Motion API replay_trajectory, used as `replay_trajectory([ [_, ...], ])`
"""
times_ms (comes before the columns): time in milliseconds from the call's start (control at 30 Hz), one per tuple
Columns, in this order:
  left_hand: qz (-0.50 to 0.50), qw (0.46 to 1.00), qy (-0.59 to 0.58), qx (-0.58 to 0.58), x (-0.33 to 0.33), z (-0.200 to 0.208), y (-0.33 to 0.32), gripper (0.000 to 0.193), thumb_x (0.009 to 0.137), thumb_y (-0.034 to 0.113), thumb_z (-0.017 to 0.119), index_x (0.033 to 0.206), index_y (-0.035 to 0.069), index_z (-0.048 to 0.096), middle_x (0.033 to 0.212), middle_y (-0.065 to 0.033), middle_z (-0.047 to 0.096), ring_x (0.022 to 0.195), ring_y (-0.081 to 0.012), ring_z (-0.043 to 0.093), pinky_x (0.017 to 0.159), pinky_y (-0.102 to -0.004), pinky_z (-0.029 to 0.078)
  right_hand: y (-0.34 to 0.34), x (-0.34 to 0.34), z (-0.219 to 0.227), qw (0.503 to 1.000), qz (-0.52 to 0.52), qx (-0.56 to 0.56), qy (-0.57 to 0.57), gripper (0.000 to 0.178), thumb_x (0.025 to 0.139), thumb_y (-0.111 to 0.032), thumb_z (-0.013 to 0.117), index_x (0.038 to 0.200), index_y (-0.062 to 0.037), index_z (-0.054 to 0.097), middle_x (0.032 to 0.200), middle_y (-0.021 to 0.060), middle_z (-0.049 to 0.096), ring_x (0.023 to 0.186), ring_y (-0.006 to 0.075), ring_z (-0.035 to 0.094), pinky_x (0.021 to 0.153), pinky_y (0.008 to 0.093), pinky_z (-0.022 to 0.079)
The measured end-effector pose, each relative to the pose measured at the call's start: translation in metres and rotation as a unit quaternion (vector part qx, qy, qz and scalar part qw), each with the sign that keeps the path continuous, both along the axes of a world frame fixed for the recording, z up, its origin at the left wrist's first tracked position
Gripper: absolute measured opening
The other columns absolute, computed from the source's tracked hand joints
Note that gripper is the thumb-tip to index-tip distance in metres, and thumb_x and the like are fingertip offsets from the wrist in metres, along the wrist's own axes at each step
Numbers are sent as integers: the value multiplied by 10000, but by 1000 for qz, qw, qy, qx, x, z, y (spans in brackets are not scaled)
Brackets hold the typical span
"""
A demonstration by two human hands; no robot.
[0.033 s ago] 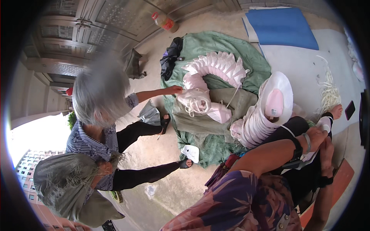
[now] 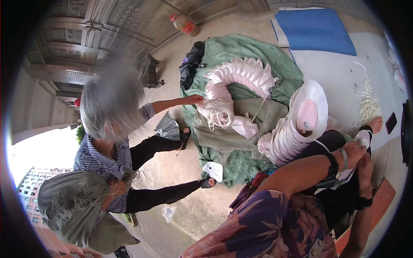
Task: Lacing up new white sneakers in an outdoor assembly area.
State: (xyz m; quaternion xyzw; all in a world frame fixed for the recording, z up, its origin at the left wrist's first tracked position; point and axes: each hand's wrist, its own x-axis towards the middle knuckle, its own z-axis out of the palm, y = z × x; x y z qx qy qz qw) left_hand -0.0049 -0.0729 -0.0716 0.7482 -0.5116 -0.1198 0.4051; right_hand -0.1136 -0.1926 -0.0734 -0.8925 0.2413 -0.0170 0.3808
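Observation:
My left hand [image 2: 353, 155], with a grey band at the wrist, is closed on a white, pink-lined shoe piece [image 2: 363, 138] at the right, over my dark trouser leg. Just beside it my right hand [image 2: 365, 168], wearing a black wristband, is closed too; its fingertips are partly hidden, and a pale part of the piece shows between the hands. Left of my hands leans a tall nested stack of white and pink shoe pieces [image 2: 282, 144], a white oval with a pink centre [image 2: 306, 116] at its top. A pale cord runs from the stack toward my left wrist.
A person [image 2: 105, 150] at the left holds a grey-green sack [image 2: 73, 206] and touches a bundle of white pieces [image 2: 215, 112]. A curved row of pieces [image 2: 245, 77] lies on green cloth [image 2: 275, 56]. White laces [image 2: 368, 105], a phone [image 2: 390, 123] and a blue sheet [image 2: 316, 32] lie right.

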Motion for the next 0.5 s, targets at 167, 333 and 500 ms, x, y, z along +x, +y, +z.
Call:
replay_trajectory([
  [167, -47, 998, -29, 13, -1, 2, -6, 171, 674, 90, 546, 830, 24, 519, 737, -158, 594, 771, -327, 589, 648, -413, 465, 0, 0, 4, 994, -2, 94, -48, 152, 845, -98, 452, 944, 2, 508, 799, 163, 578, 743, 264, 567, 675, 334, 436],
  [333, -44, 997, -56, 25, -5, 6, -5, 178, 680, 103, 546, 849, 51, 531, 746, -143, 598, 778, -321, 589, 678, -414, 455, 2, 1, 0, 988, 3, 111, -107, 157, 841, -86, 458, 949, 14, 513, 787, 127, 587, 739, 169, 550, 680, 302, 440],
  [500, -77, 995, -30, 51, 0, 21, -2, 200, 678, 99, 546, 875, 63, 541, 791, -140, 595, 823, -328, 575, 728, -419, 440, 0, 2, 4, 996, 43, -76, -2, 178, 867, -167, 432, 915, -2, 474, 775, 208, 569, 743, 371, 566, 615, 380, 444],
])
